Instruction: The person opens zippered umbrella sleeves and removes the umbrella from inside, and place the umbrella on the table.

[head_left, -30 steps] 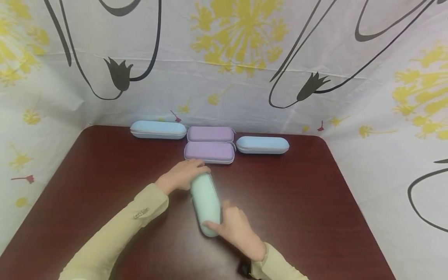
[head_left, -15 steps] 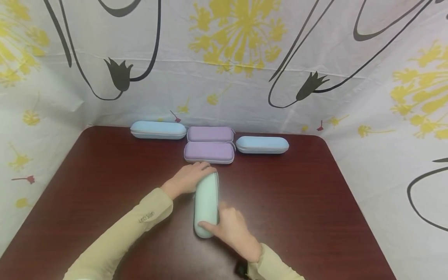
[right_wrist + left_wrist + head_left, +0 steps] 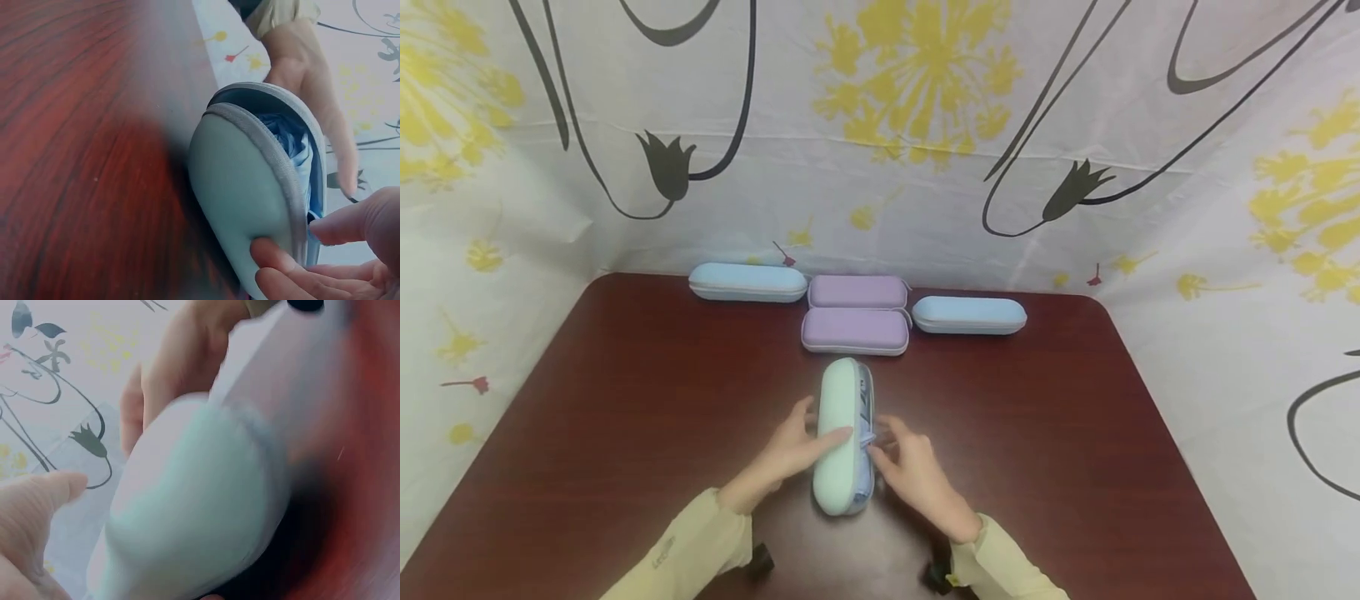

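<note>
A mint-green zip case (image 3: 837, 446) lies lengthwise in front of me on the dark red table, its opening facing right. Folded light-blue, shiny material (image 3: 290, 140) shows inside between the parted zip edges; its kind cannot be told. My left hand (image 3: 793, 446) holds the case from the left, thumb across the top half and fingers at the far side. From the right, my right hand (image 3: 917, 471) pinches the rim of the lower half, thumb just inside and fingers (image 3: 272, 256) on the outer shell. The left wrist view is blurred around the case (image 3: 194, 500).
Two purple zip cases (image 3: 855, 332) lie one behind the other at the table's back. A light-blue case (image 3: 747, 282) lies to their left, another light-blue case (image 3: 970, 315) to their right. A patterned white cloth (image 3: 865, 183) hangs behind the table (image 3: 1037, 467).
My left hand has come back from the case's far end to its left side. The mint-green case has opened along its right side, and the blue material inside has come into view.
</note>
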Available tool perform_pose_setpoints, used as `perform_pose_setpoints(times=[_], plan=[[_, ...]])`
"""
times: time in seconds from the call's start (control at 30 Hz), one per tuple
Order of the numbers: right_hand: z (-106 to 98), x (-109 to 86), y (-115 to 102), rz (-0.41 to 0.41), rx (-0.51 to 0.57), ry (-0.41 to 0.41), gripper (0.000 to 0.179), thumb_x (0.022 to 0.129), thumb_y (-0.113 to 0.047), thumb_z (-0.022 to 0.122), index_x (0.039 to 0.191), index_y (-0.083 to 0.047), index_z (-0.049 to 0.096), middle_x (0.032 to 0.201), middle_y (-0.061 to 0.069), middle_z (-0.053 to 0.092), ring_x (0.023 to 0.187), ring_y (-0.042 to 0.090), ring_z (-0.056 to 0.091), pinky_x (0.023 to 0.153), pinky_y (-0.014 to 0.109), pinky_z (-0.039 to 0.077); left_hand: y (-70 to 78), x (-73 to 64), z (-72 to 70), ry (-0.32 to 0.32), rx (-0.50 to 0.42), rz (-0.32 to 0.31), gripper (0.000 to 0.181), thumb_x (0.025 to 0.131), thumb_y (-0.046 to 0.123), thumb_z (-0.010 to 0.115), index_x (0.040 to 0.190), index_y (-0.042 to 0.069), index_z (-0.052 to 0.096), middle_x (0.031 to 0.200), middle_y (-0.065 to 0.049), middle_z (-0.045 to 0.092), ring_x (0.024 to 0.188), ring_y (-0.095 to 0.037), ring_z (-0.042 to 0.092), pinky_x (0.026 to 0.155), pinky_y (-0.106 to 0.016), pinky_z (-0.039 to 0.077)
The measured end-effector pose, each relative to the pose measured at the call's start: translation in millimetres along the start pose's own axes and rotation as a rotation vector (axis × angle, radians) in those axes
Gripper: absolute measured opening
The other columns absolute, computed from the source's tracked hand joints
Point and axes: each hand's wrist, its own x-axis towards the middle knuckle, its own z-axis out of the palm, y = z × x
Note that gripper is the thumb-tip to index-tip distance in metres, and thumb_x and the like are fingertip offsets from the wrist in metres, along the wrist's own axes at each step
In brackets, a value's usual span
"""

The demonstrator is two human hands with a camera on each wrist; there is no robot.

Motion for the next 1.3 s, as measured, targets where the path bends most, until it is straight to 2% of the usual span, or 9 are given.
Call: perform_pose_setpoints(times=[0.17,0.33,0.57,0.73,0.87,0.97,1.07,1.2,1.3], plan=[[-1,1.8,2,-0.019,-0.019,0.022,0.040,0.077,0.001,0.070,0.115,0.005,0.056,0.081,0.010,0.069,0.068,0.018,0.066,0.059,0.025,0.052,-4.8,-2.3,7.9,0.029,0.024,0.026,0.098,0.072,0.033,0.078,0.141,-0.008,0.023,0.127,-0.028,0.049,0.111,-0.038,0.052,0.089,-0.049,0.046],[-4,4.1,3,-0.036,-0.031,0.008,0.041,0.075,0.002,0.072,0.114,0.005,0.057,0.081,0.010,0.068,0.069,0.018,0.066,0.060,0.024,0.053,-1.7,0.5,9.1,0.050,0.045,0.050,0.092,0.069,0.030,0.080,0.137,-0.009,0.031,0.122,-0.028,0.053,0.108,-0.038,0.054,0.087,-0.049,0.047],[-9,7.3,0,0.011,-0.067,-0.032,0.039,0.075,-0.001,0.073,0.112,0.004,0.059,0.077,0.008,0.068,0.066,0.016,0.064,0.056,0.021,0.050,2.3,8.0,13.1,0.055,0.096,0.064,0.088,0.067,0.027,0.080,0.134,-0.008,0.036,0.116,-0.025,0.057,0.101,-0.032,0.058,0.084,-0.046,0.050],[-10,9.8,-1,0.041,-0.063,-0.069,0.040,0.075,-0.003,0.074,0.111,0.006,0.060,0.080,0.010,0.068,0.067,0.016,0.065,0.057,0.019,0.050,9.0,8.1,8.5,0.031,0.142,0.070,0.093,0.065,0.021,0.079,0.138,-0.010,0.030,0.115,-0.027,0.057,0.097,-0.033,0.060,0.080,-0.046,0.051],[-11,11.2,-1,0.045,-0.051,-0.091,0.039,0.074,-0.002,0.074,0.109,0.007,0.061,0.080,0.012,0.068,0.067,0.017,0.065,0.057,0.018,0.050,12.5,7.2,3.1,0.006,0.125,0.054,0.089,0.067,0.017,0.078,0.138,-0.008,0.031,0.113,-0.027,0.059,0.097,-0.033,0.060,0.080,-0.045,0.051],[-12,12.1,0,0.039,-0.049,-0.107,0.039,0.075,-0.002,0.074,0.111,0.007,0.062,0.081,0.011,0.068,0.067,0.016,0.066,0.057,0.017,0.049,12.5,8.7,2.9,0.003,0.171,0.070,0.084,0.069,0.026,0.079,0.134,-0.007,0.037,0.108,-0.023,0.062,0.094,-0.030,0.061,0.079,-0.042,0.052],[-12,12.9,0,0.028,-0.054,-0.122,0.039,0.076,-0.002,0.073,0.112,0.006,0.062,0.085,0.012,0.069,0.069,0.016,0.066,0.057,0.017,0.049,12.2,10.9,5.7,0.017,0.247,0.104,0.087,0.066,0.037,0.080,0.130,-0.007,0.041,0.103,-0.020,0.063,0.088,-0.026,0.062,0.073,-0.039,0.053],[-11,14.3,-1,0.017,-0.066,-0.139,0.039,0.076,-0.004,0.074,0.112,0.006,0.062,0.087,0.014,0.069,0.069,0.016,0.066,0.059,0.019,0.050,13.0,11.6,7.2,0.043,0.292,0.113,0.088,0.063,0.034,0.080,0.130,-0.008,0.041,0.099,-0.020,0.061,0.084,-0.028,0.061,0.069,-0.039,0.053],[-11,15.6,0,0.008,-0.056,-0.153,0.040,0.075,-0.003,0.074,0.112,0.007,0.062,0.086,0.014,0.069,0.069,0.016,0.066,0.059,0.019,0.051,11.4,10.9,2.7,0.038,0.237,0.086,0.085,0.065,0.028,0.078,0.132,-0.008,0.039,0.103,-0.023,0.061,0.086,-0.029,0.061,0.072,-0.041,0.053]])
